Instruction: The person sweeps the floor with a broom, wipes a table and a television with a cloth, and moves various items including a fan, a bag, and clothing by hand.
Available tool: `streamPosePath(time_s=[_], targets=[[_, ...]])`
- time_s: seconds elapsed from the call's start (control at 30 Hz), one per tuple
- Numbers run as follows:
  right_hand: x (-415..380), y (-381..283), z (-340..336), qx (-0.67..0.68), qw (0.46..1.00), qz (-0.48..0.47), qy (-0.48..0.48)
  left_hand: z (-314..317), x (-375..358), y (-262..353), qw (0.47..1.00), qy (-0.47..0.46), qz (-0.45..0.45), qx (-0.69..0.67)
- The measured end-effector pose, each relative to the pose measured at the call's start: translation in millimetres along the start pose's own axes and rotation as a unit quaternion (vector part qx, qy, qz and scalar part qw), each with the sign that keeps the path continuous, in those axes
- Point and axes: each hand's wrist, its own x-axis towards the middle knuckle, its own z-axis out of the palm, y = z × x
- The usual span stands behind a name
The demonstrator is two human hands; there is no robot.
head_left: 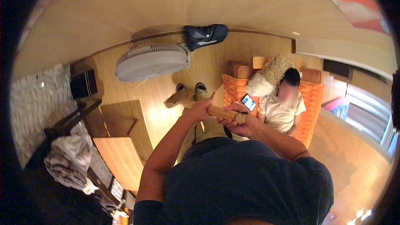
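Observation:
A stick broom (221,113), a bundle of thin light-brown sticks, runs across in front of my body. My left hand (201,110) is closed around it farther down. My right hand (246,126) wraps it near the top, where the round cut ends of the sticks face up. Beyond my left hand, a brownish spread part (178,98) lines up with the broom, low by my feet; where it joins is hidden behind the hand.
A white fan (152,62) stands ahead, with a dark bag (205,36) behind it. On the right a person (281,108) reclines on an orange sofa (309,125), near a lit phone (248,102) and a shaggy cushion (271,75). At left are a wooden cabinet (120,158) and crumpled cloth (70,156).

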Motion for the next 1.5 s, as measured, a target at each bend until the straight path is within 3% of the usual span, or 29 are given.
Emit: streamPosePath(time_s=[0.07,0.1,0.13,0.2,0.23,0.33,0.37,0.4,0.43,0.47,0.5,0.53,0.57,0.63,0.7,0.77,0.8,0.87,0.97,1.0,1.07,1.1,1.13,1.23,1.3,1.33,1.4,1.47,1.5], targets=[[-19,2,-2,-0.068,0.992,-0.108,0.019,9,26,-9,0.980,0.135,0.103,0.107],[-28,-2,-3,-0.081,0.987,-0.139,-0.013,9,37,-17,0.966,0.185,0.160,0.083],[-38,-7,-9,-0.075,0.987,-0.145,-0.009,9,44,-21,0.967,0.178,0.164,0.079],[-54,-23,-17,-0.083,0.963,-0.258,0.010,-1,58,-31,0.976,0.207,0.051,0.051],[-63,-33,-14,-0.015,0.967,-0.249,-0.053,-2,68,-48,0.974,0.223,0.036,0.015],[-96,-60,-8,0.015,0.919,-0.387,-0.078,-9,87,-80,0.966,0.249,-0.019,-0.065],[-110,-66,7,-0.018,0.899,-0.432,-0.066,-16,92,-81,0.966,0.251,-0.062,-0.021],[-117,-92,-7,0.033,0.897,-0.430,-0.094,-20,97,-85,0.966,0.250,-0.063,-0.021],[-127,-114,-6,0.020,0.877,-0.477,-0.050,-22,107,-94,0.961,0.262,-0.088,-0.012],[-135,-150,-18,0.025,0.886,-0.453,-0.097,-26,121,-104,0.954,0.277,-0.111,-0.003],[-143,-185,-30,0.047,0.856,-0.510,-0.064,-29,138,-118,0.950,0.295,-0.104,0.019],[-143,-192,2,0.061,0.810,-0.582,0.028,-38,148,-115,0.949,0.297,-0.106,0.020],[-151,-261,-33,0.014,0.834,-0.550,0.036,-52,159,-106,0.944,0.305,-0.127,0.008],[-155,-350,-59,-0.065,0.831,-0.546,0.081,-78,192,-111,0.938,0.315,-0.148,0.002],[-161,-438,-92,-0.135,0.821,-0.503,0.234,-101,233,-132,0.918,0.364,-0.153,-0.032],[-155,-491,-113,-0.195,0.758,-0.481,0.395,-123,277,-167,0.897,0.393,-0.198,-0.031],[-156,-516,-123,-0.195,0.760,-0.479,0.393,-130,296,-185,0.876,0.415,-0.245,-0.033],[-165,-564,-145,-0.403,0.622,-0.299,0.602,-143,329,-221,0.859,0.428,-0.278,-0.044],[-164,-630,-203,-0.447,0.635,-0.282,0.564,-158,379,-347,0.824,0.485,-0.255,-0.140],[-158,-641,-214,-0.462,0.639,-0.274,0.551,-165,386,-373,0.843,0.433,-0.249,-0.199],[-132,-631,-199,-0.583,0.538,-0.250,0.555,-173,400,-370,0.856,0.377,-0.242,-0.257],[-111,-592,-170,-0.505,0.593,-0.342,0.526,-182,401,-325,0.811,0.429,-0.256,-0.304],[-104,-580,-162,-0.502,0.594,-0.342,0.528,-188,404,-299,0.761,0.475,-0.270,-0.348],[-92,-554,-139,-0.565,0.608,-0.308,0.465,-208,427,-312,0.733,0.477,-0.230,-0.427],[-80,-521,-111,-0.435,0.738,-0.352,0.377,-209,433,-299,0.756,0.482,-0.176,-0.406],[-68,-503,-98,-0.438,0.739,-0.348,0.375,-206,436,-292,0.775,0.487,-0.121,-0.383],[-37,-462,-80,-0.401,0.773,-0.349,0.346,-199,450,-290,0.770,0.476,-0.150,-0.398],[-11,-430,-76,-0.445,0.733,-0.324,0.399,-184,463,-275,0.762,0.443,-0.192,-0.431],[0,-420,-80,-0.444,0.740,-0.307,0.402,-168,457,-252,0.781,0.454,-0.192,-0.382]])
